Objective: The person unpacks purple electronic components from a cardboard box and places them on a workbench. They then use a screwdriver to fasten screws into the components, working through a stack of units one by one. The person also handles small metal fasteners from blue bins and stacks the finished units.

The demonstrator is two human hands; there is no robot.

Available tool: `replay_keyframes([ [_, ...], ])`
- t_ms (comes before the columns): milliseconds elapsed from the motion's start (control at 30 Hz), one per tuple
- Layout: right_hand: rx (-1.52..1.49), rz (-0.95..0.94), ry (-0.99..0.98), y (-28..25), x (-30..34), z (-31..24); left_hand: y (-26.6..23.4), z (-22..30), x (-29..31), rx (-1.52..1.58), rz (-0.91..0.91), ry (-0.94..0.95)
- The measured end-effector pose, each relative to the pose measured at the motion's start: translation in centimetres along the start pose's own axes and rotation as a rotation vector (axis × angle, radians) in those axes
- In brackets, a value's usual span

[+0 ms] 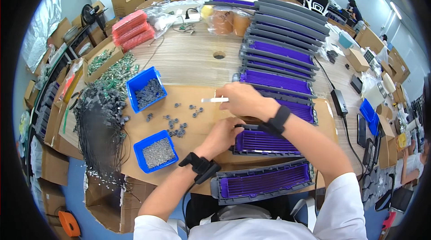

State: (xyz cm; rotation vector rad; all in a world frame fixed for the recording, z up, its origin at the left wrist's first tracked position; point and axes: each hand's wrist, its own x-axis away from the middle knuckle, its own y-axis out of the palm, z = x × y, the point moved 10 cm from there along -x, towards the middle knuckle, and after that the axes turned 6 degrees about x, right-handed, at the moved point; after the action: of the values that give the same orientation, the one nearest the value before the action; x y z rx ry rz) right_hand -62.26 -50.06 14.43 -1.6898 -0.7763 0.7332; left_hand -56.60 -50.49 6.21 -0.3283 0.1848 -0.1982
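My right hand (244,101) is closed around a thin white stick-like thing (214,100), which points left over the brown cardboard sheet. Just below it, my left hand (221,136) is closed, its fingertips at the left end of a grille panel (267,142) with purple slats and a dark grey frame. What those fingertips pinch is hidden. Another such panel (265,181) lies nearest me. Left of my hands, several small dark grey parts (176,128) lie loose between two blue bins. One bin (136,159) holds small metal pieces; the other (130,88) holds dark grey parts.
More purple and grey panels (278,78) run in a row to the far side. A heap of black cables (101,123) and green circuit boards (114,69) sits at left. Red bubble-wrapped packs (132,29) are behind. A black power adapter (339,102) and phone (361,130) lie right.
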Motion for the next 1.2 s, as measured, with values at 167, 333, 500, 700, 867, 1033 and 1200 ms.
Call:
replay_keyframes([
  [167, -0.001, -0.064, -0.039, 4.5, -4.7, -1.9, 0.0, -1.3, 0.6, 0.067, -0.016, -0.070],
  [333, 0.008, -0.121, -0.036, 6.8, -5.6, -1.6, -0.7, -1.6, 1.3, 0.262, -0.011, -0.295],
  [500, -0.050, 0.060, 0.020, 2.2, -3.3, 1.6, -1.3, -1.1, 0.1, 0.195, -0.006, -0.277],
  [700, -0.049, 0.223, 0.074, -3.1, 3.4, 7.0, -3.5, 0.7, -2.0, -0.141, 0.144, -0.067],
  [867, -0.002, 0.146, 0.238, -4.1, 10.5, 9.7, -1.5, 3.8, -0.2, -0.385, -0.087, 0.029],
  [1033, -0.023, 0.083, 0.344, -4.8, 16.6, 9.0, -0.2, 8.6, 7.1, -0.609, -0.355, 0.057],
  [1200, -0.081, 0.117, 0.345, -4.3, 20.9, 8.8, 4.2, 10.1, 14.0, -0.848, -0.449, 0.013],
])
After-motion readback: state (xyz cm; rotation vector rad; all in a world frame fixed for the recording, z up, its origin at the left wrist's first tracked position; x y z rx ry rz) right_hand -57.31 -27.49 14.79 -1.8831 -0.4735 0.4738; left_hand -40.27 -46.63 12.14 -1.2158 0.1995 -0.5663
